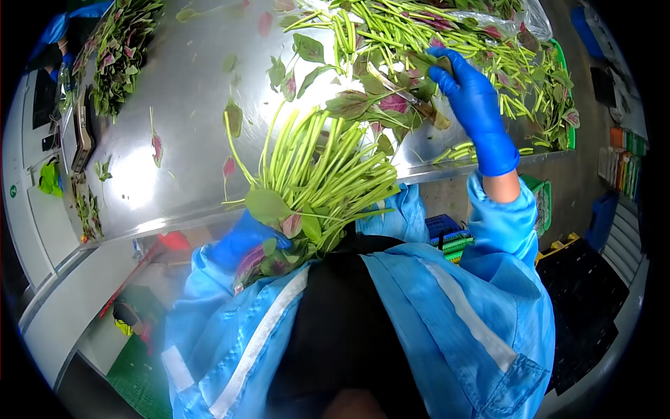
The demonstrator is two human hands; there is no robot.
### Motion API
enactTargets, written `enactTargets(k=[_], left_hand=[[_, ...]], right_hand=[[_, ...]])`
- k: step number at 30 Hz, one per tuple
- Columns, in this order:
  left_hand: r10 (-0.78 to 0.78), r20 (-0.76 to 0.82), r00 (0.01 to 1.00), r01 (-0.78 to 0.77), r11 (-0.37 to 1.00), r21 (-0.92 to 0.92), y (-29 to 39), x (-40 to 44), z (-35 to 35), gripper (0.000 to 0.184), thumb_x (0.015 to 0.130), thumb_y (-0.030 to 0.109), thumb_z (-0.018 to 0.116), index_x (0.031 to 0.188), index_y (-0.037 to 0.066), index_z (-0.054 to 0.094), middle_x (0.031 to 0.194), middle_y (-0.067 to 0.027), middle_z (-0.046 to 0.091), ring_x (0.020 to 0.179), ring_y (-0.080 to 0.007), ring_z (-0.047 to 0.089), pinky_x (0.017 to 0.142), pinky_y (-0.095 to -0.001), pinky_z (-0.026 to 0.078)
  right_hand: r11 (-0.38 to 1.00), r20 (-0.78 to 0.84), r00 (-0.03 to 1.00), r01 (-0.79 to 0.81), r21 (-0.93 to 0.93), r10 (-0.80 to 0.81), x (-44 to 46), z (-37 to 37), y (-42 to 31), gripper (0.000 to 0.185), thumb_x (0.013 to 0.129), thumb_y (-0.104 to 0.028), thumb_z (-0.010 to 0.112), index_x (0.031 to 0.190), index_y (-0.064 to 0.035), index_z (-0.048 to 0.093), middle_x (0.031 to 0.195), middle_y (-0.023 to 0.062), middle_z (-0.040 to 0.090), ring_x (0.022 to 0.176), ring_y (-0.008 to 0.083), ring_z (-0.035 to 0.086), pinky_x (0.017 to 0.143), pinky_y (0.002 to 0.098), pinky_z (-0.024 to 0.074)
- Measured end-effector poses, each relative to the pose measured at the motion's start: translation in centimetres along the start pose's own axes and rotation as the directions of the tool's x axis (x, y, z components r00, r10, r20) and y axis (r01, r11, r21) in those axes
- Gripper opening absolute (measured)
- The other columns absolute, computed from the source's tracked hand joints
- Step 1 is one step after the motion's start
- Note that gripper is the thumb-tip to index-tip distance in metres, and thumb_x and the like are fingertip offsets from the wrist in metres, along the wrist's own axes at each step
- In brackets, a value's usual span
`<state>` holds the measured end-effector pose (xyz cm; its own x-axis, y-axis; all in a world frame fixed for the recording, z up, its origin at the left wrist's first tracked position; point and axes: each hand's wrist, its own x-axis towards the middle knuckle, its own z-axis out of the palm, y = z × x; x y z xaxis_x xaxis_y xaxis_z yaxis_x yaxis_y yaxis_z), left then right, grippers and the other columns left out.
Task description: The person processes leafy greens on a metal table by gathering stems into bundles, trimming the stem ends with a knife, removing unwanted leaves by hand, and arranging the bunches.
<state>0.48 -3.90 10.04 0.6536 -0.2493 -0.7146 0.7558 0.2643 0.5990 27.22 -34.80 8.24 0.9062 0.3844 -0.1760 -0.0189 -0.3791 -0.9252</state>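
My left hand [252, 236], in a blue glove, is wrapped round a large bunch of amaranth [317, 164] close to my body. The bunch's pale green cut stems point up over the table edge, and its leaves hang down by my sleeve. Over the table's right side, my right hand [471, 98], also blue-gloved, has thumb and fingers closed on a green amaranth leaf [423, 63]. Below those fingers lies a thin pale-and-brown object [412, 99] among red-and-green leaves; I cannot make out its kind.
Loose amaranth stems [412, 28] are heaped along the far right of the metal table [192, 77]. A leafy pile [125, 59] stands at the far left, near another person's blue sleeve [54, 29]. Crates [453, 241] stand below the table edge.
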Motion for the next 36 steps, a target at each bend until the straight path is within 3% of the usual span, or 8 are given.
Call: enactTargets(k=[2, 6, 9, 15, 22, 29, 32, 36], left_hand=[[0.011, -0.006, 1.0, -0.011, 1.0, 0.013, 0.0, 0.2, 0.1, 0.053, 0.059, -0.002, 0.077, 0.107, 0.002, 0.055, 0.098, -0.0057, 0.059, 0.095, -0.0162, 0.055, 0.082, -0.0307, 0.046], [-0.025, -0.024, 0.999, 0.026, 0.999, 0.03, 0.5, 0.3, 0.4, 0.062, 0.059, 0.0, 0.079, 0.115, 0.002, 0.051, 0.109, -0.006, 0.057, 0.102, -0.016, 0.052, 0.088, -0.0303, 0.043], [0.021, 0.019, 1.0, -0.02, 0.999, -0.041, -0.5, 0.6, 0.1, 0.077, 0.059, -0.002, 0.075, 0.128, 0.002, 0.042, 0.123, -0.008, 0.05, 0.115, -0.0182, 0.046, 0.097, -0.0315, 0.038], [0.078, -0.057, 0.995, -0.087, 0.981, -0.174, 0.9, -0.7, 2.3, 0.093, 0.058, -0.008, 0.066, 0.141, 0.002, 0.025, 0.139, -0.0113, 0.039, 0.132, -0.0234, 0.032, 0.109, -0.033, 0.026], [0.151, -0.165, 0.975, -0.174, 0.976, -0.134, -3.4, -2.1, -0.1, 0.086, 0.065, -0.008, 0.058, 0.143, 0.003, 0.021, 0.143, -0.0114, 0.033, 0.133, -0.0221, 0.029, 0.108, -0.0319, 0.027], [0.221, -0.281, 0.934, -0.257, 0.962, -0.095, -5.1, -2.2, 0.0, 0.082, 0.069, -0.007, 0.057, 0.142, 0.003, 0.022, 0.141, -0.0114, 0.034, 0.131, -0.022, 0.032, 0.106, -0.0317, 0.03], [0.255, -0.312, 0.915, -0.289, 0.955, -0.066, -5.4, -2.0, 0.2, 0.08, 0.07, -0.007, 0.056, 0.142, 0.003, 0.023, 0.14, -0.0114, 0.035, 0.13, -0.0219, 0.033, 0.105, -0.0316, 0.031], [0.265, -0.345, 0.901, -0.298, 0.954, -0.045, -6.0, -2.2, 0.4, 0.078, 0.072, -0.007, 0.056, 0.142, 0.002, 0.023, 0.14, -0.0114, 0.036, 0.129, -0.0219, 0.035, 0.104, -0.0315, 0.033]], right_hand=[[0.485, 0.049, 0.859, 0.334, -0.808, -0.51, -0.5, 0.6, -2.5, 0.05, 0.08, -0.019, 0.069, 0.125, -0.0052, 0.051, 0.121, 0.0168, 0.054, 0.101, 0.0274, 0.058, 0.086, 0.0377, 0.0473], [0.748, 0.432, 0.748, 0.628, -0.216, -0.503, -5.4, 8.8, -7.1, 0.061, 0.075, -0.037, 0.071, 0.125, -0.0083, 0.051, 0.124, 0.0136, 0.051, 0.118, 0.0312, 0.046, 0.102, 0.0443, 0.0332], [0.411, 0.609, 0.416, 0.898, -0.157, -0.675, -7.6, 14.3, -5.1, 0.029, 0.086, -0.02, 0.058, 0.111, -0.006, 0.057, 0.108, 0.0113, 0.057, 0.108, 0.027, 0.052, 0.102, 0.0418, 0.0341], [0.936, -0.284, 0.95, 0.212, 0.28, -0.13, -0.2, 2.6, -2.6, 0.053, 0.087, -0.029, 0.061, 0.128, -0.0005, 0.044, 0.115, 0.0119, 0.057, 0.107, 0.0179, 0.055, 0.091, 0.0309, 0.0433], [0.807, 0.673, 0.706, -0.52, 0.281, 0.22, -8.1, 8.0, 0.7, 0.036, 0.08, -0.008, 0.068, 0.115, -0.0003, 0.058, 0.101, 0.0039, 0.064, 0.091, 0.0103, 0.059, 0.085, 0.0261, 0.0465], [0.961, 0.744, 0.668, -0.183, 0.206, -0.033, -7.8, 6.8, 2.9, 0.035, 0.077, -0.001, 0.068, 0.111, -0.0012, 0.061, 0.104, 0.0057, 0.064, 0.091, 0.0126, 0.06, 0.08, 0.0287, 0.0499], [0.765, 0.258, 0.963, -0.225, 0.603, 0.08, -4.6, 3.9, 4.0, 0.03, 0.083, -0.019, 0.06, 0.109, -0.0072, 0.064, 0.107, 0.0071, 0.064, 0.097, 0.0188, 0.059, 0.087, 0.0314, 0.0451], [0.863, -0.076, 0.918, 0.334, -0.379, -0.388, -5.1, 3.2, 3.2, 0.043, 0.075, -0.036, 0.073, 0.105, -0.0069, 0.063, 0.115, 0.0141, 0.054, 0.106, 0.0265, 0.052, 0.087, 0.0367, 0.0453]])
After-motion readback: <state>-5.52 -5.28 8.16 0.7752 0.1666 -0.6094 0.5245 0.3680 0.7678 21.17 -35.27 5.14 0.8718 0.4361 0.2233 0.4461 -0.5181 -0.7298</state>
